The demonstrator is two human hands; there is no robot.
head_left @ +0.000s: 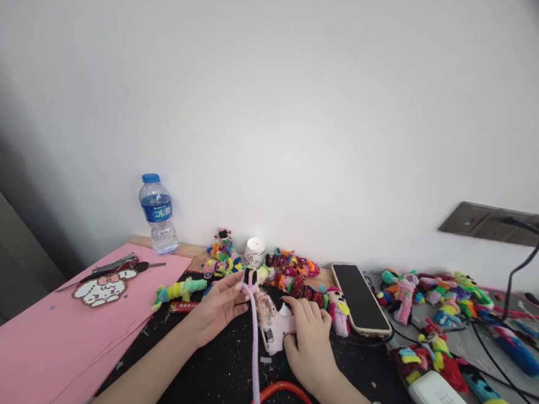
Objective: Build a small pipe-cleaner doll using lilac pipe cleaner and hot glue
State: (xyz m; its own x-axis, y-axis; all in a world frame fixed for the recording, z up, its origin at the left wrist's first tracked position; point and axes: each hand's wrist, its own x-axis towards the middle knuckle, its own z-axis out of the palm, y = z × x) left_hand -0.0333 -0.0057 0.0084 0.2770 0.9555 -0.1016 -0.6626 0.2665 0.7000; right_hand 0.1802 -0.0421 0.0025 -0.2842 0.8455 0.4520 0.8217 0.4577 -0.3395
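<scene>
My left hand (215, 312) pinches a small black-and-lilac pipe cleaner piece (250, 278) between thumb and fingertips. From it a long lilac pipe cleaner (255, 355) hangs down toward the mat's front edge. My right hand (312, 346) is wrapped around a pale pink glue gun (279, 333), whose front part is stained brown. The glue gun's front end lies close to the held piece; whether they touch I cannot tell. Below both hands, a red loop-shaped handle (291, 385) rests on the black mat (211, 376), which is littered with scraps.
Finished pipe cleaner dolls (338, 308) line the back, with more (405, 298) at right. A phone (362, 298), white case (449, 402) and black cables lie rightward. Pink paper (56, 341), a keychain (101, 289), a water bottle (158, 212) and a paper cup (254, 250) stand or lie around.
</scene>
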